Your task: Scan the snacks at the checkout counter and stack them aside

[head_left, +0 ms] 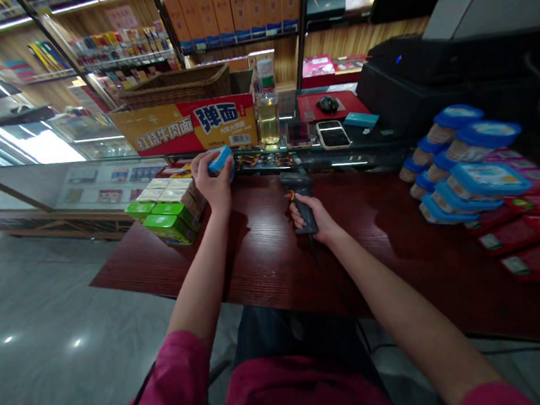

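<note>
Blue pack (220, 160), gripped in left hand (212, 181)

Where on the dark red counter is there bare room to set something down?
The counter is bare between the forearms, left of the cable, and again between the scanner in the right hand and the blue-lidded containers. It is crowded at the right end, with those containers and red packs, and at the left end, with green boxes.

One head-worn camera (wide-angled) looks forward and down over the nearby counter (268, 262)
</note>
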`<state>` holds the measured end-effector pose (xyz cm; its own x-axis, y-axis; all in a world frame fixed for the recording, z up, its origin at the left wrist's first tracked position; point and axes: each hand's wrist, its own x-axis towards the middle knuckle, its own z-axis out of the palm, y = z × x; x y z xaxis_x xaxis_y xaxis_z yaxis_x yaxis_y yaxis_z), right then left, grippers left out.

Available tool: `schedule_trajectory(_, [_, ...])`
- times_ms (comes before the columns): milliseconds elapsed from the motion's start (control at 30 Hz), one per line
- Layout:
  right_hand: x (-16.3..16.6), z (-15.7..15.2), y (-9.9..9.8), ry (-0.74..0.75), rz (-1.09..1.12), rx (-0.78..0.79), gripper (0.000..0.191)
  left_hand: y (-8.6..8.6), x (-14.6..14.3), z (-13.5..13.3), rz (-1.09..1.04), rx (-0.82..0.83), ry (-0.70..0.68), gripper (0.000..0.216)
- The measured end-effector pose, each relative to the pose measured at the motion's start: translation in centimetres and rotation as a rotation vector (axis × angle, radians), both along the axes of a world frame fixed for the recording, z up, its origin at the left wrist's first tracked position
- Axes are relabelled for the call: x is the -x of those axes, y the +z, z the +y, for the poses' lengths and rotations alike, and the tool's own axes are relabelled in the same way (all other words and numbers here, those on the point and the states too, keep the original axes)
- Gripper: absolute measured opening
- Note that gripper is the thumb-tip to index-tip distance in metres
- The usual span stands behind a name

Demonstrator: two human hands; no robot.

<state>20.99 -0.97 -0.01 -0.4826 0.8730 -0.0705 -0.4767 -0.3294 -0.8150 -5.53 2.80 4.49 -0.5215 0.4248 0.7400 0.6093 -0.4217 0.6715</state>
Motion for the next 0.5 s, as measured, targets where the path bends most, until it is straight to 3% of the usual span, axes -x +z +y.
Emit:
schedule_trajectory(200, [0.3, 0.0, -0.1, 0.001, -0.001, -0.002, 0.046, 0.3, 2.8, 3.7, 0.058, 0.065, 0.078, 0.031])
schedule_trajectory(500, [0.7, 0.4, 0.2, 0.03, -0.015, -0.006, 0.045, -1.6, 3.6, 5.8, 0.146, 0.189, 0.103, 0.034])
